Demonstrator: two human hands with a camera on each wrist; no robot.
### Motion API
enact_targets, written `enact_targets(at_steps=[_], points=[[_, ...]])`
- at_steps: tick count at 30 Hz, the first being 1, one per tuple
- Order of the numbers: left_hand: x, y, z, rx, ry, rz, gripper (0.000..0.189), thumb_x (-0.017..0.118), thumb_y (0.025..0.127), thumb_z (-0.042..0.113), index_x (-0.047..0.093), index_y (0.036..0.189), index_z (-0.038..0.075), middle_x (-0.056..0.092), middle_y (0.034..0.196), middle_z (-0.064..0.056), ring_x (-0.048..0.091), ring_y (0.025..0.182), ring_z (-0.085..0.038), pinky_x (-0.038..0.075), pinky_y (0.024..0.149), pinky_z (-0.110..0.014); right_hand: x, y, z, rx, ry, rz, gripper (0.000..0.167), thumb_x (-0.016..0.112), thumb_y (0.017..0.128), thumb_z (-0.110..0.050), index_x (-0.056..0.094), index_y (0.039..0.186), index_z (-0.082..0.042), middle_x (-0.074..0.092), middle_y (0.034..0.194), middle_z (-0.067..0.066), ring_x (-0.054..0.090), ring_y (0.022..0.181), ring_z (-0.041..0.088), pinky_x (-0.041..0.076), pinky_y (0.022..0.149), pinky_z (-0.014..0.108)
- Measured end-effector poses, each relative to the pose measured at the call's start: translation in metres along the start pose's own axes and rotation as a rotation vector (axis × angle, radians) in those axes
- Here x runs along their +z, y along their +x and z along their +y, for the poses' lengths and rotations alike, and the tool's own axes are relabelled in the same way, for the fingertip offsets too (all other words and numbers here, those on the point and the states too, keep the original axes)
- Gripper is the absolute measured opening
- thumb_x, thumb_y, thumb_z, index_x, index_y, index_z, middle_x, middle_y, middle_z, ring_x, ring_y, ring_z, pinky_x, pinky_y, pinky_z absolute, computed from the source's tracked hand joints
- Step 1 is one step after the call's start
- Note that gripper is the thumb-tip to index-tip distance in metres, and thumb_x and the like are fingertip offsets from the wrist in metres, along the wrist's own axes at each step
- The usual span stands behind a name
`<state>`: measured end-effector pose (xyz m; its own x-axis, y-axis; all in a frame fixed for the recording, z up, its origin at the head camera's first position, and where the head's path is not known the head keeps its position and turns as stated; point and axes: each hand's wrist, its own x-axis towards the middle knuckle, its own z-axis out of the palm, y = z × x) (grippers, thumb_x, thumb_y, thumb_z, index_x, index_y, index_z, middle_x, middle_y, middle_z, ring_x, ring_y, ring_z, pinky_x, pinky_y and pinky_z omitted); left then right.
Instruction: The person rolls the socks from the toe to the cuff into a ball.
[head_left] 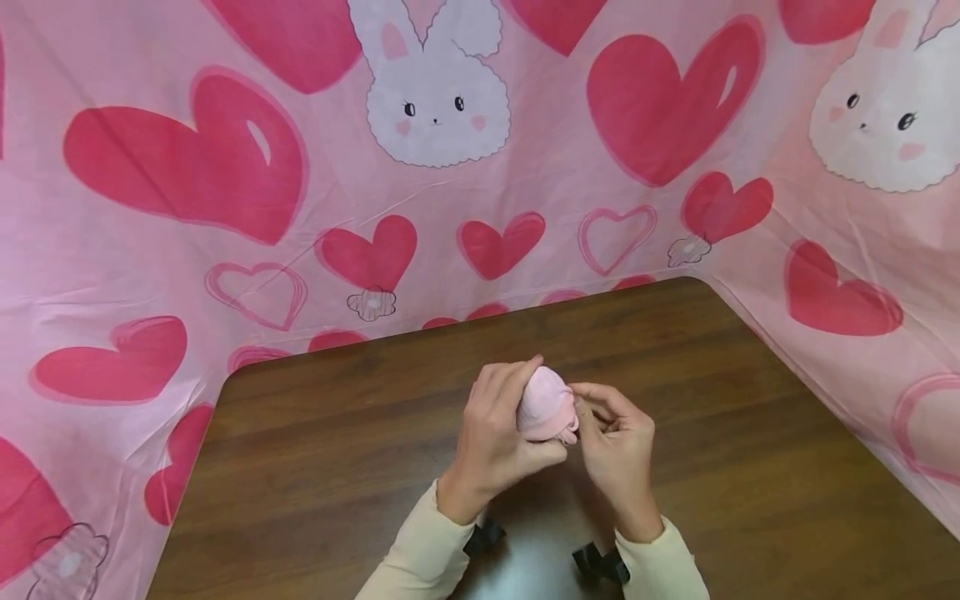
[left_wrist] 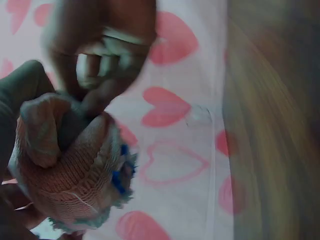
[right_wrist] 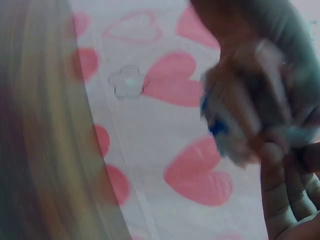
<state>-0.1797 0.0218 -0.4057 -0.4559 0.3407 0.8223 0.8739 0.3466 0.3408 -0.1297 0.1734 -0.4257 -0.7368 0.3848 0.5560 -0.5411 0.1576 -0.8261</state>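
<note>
A rolled-up pink knitted sock (head_left: 543,407) is held above the middle of the table. My left hand (head_left: 495,417) grips it from the left, fingers over the far side and thumb beneath. From the right, my right hand (head_left: 618,442) pinches its edge between thumb and forefinger, near some small loose loops. In the left wrist view the ribbed knit of the sock (left_wrist: 70,175) shows, with a folded opening at the top and fuzzy, blue-marked patches along its side. The right wrist view is blurred, and fingers cover much of the sock (right_wrist: 232,145) there.
The brown wooden table (head_left: 337,450) lies under both hands. A pink cloth (head_left: 420,192) with hearts and rabbits hangs behind it and along the sides. Black straps (head_left: 600,564) sit on both wrists, by the cream sleeves (head_left: 423,542).
</note>
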Motion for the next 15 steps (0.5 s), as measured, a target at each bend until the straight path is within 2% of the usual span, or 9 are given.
enact_targets(at_steps=[2,4,7,9,11,15], points=[[-0.003,0.001,0.001,-0.074,-0.085,-0.045,0.091,0.092,0.051,0.022,0.060,0.133,0.003,0.066,0.113,-0.007,0.057,0.100,-0.021,0.051,0.081,-0.031,-0.003,0.002,0.001,-0.048,-0.046,-0.034,0.017,0.064,0.086,0.020,0.069,0.097,0.009,0.067,0.075,0.007,0.056,0.054,0.006,0.042,0.044,0.017],[-0.006,0.002,0.002,-0.180,-0.177,-0.085,0.091,0.091,0.050,0.017,0.061,0.135,0.006,0.066,0.113,-0.004,0.057,0.100,-0.018,0.052,0.078,-0.029,-0.006,0.003,0.002,-0.114,-0.066,-0.065,0.019,0.064,0.084,0.022,0.067,0.094,0.007,0.064,0.071,0.007,0.054,0.051,0.008,0.043,0.044,0.018],[-0.010,0.002,0.004,-0.351,-0.314,-0.111,0.091,0.089,0.052,0.009,0.058,0.137,0.012,0.067,0.113,0.000,0.060,0.097,-0.014,0.053,0.074,-0.031,-0.009,0.007,0.003,-0.298,-0.128,-0.114,0.020,0.064,0.080,0.021,0.068,0.090,0.004,0.065,0.071,0.008,0.056,0.052,0.010,0.048,0.048,0.020],[-0.013,0.001,0.004,-0.436,-0.373,-0.111,0.089,0.088,0.054,0.006,0.055,0.136,0.013,0.068,0.112,0.001,0.062,0.095,-0.013,0.054,0.072,-0.033,-0.010,0.010,0.003,-0.445,-0.187,-0.132,0.015,0.066,0.080,0.015,0.071,0.088,0.003,0.066,0.071,0.008,0.055,0.054,0.011,0.047,0.050,0.019],[-0.015,0.000,0.004,-0.488,-0.413,-0.109,0.085,0.088,0.055,0.004,0.053,0.132,0.014,0.069,0.109,0.002,0.064,0.091,-0.013,0.054,0.069,-0.034,-0.012,0.014,0.003,-0.564,-0.230,-0.161,0.006,0.068,0.086,0.005,0.074,0.088,0.004,0.066,0.071,0.007,0.053,0.055,0.010,0.044,0.050,0.019],[-0.018,-0.001,0.003,-0.514,-0.422,-0.128,0.079,0.089,0.055,0.004,0.058,0.125,0.019,0.070,0.102,0.006,0.063,0.085,-0.013,0.054,0.063,-0.033,-0.015,0.020,0.000,-0.665,-0.283,-0.225,0.023,0.063,0.099,-0.012,0.075,0.090,0.006,0.065,0.070,0.005,0.048,0.053,0.007,0.039,0.046,0.016]])
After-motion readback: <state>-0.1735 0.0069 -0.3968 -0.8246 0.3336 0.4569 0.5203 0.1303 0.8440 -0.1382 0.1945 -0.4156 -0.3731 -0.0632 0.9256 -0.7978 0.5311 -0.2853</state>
